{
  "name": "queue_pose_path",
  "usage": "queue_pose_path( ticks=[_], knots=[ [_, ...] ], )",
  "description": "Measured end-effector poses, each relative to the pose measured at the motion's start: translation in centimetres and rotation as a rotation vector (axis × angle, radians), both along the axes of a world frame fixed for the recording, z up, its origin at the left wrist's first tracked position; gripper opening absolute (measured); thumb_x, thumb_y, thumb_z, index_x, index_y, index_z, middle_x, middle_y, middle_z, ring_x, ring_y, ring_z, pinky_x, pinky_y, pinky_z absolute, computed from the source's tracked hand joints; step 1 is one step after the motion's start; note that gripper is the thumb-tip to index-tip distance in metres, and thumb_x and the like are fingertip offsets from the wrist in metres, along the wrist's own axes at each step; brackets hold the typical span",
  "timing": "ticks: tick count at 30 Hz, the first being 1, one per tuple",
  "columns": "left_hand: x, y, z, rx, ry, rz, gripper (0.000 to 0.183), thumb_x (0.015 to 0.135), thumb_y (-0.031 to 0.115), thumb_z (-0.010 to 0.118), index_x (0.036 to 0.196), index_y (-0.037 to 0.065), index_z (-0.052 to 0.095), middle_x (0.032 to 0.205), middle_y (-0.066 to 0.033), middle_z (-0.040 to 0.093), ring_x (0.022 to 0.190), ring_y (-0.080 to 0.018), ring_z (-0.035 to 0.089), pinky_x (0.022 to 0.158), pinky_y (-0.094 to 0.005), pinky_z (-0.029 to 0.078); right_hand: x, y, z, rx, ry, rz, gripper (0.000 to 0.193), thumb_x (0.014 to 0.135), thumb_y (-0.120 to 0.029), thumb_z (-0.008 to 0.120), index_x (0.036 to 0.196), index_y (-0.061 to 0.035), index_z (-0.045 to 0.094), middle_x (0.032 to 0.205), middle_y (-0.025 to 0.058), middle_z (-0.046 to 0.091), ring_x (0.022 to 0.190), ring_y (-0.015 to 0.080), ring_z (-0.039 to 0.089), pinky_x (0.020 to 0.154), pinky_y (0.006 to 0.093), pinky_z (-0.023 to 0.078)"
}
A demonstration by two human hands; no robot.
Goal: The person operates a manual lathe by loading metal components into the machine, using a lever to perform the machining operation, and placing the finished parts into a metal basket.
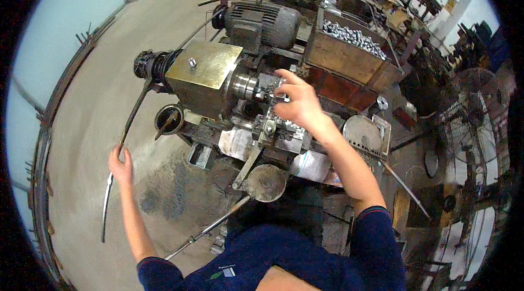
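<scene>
Your navy shirt [267,250]'s nearest, then your left hand [121,166], wrapped round the long lever [106,204]. Right hand [299,103]'s half-curled near the chuck [244,86], can't tell if it's pinching anything. Looks like the chuck-side step; next move calls for clear fingers imo.

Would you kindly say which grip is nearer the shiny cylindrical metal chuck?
Right: the right grip is just right of the chuck; the left grip, farther off at lower left, is around a long metal rod.
</scene>
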State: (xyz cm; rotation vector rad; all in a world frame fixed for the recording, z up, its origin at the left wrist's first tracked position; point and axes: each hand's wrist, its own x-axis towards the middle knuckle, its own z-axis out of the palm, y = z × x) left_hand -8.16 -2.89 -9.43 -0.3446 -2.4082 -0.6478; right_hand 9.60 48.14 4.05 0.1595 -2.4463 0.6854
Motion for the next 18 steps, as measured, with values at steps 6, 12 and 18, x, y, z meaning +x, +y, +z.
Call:
queue_pose_path(
  ticks=[6,12,18],
  knots=[
    [1.9,12.4,-16.5,0.029,-0.918,-0.246,0.057,0.068,0.032,0.071,0.113,0.001,0.054,0.095,-0.0200,0.063,0.085,-0.0316,0.062,0.073,-0.0376,0.048,12.9,7.2,-0.5,-0.069,-0.131,-0.324,0.028,0.056,-0.013,0.062,0.081,-0.0021,0.063,0.090,0.0142,0.061,0.087,0.0297,0.058,0.077,0.0357,0.047],
    [-1.9,12.9,-15.8,-1.035,-0.515,-0.356,0.025,0.070,0.023,0.062,0.093,0.015,0.059,0.085,-0.0096,0.064,0.082,-0.0273,0.062,0.063,-0.0411,0.049,26.9,12.7,-4.3,-0.089,-0.363,-0.806,0.033,0.056,-0.009,0.060,0.087,-0.0015,0.065,0.082,0.0141,0.061,0.077,0.0285,0.061,0.070,0.0338,0.048],
    [-0.9,14.9,-13.1,-0.782,-0.570,-0.366,0.033,0.069,0.022,0.065,0.101,0.015,0.061,0.085,-0.0094,0.064,0.080,-0.0269,0.062,0.067,-0.0387,0.049,44.5,21.6,-13.2,0.132,-0.830,-1.457,0.058,0.060,-0.019,0.062,0.116,-0.0094,0.055,0.122,0.0138,0.051,0.110,0.0311,0.049,0.093,0.0382,0.040]
  ],
)
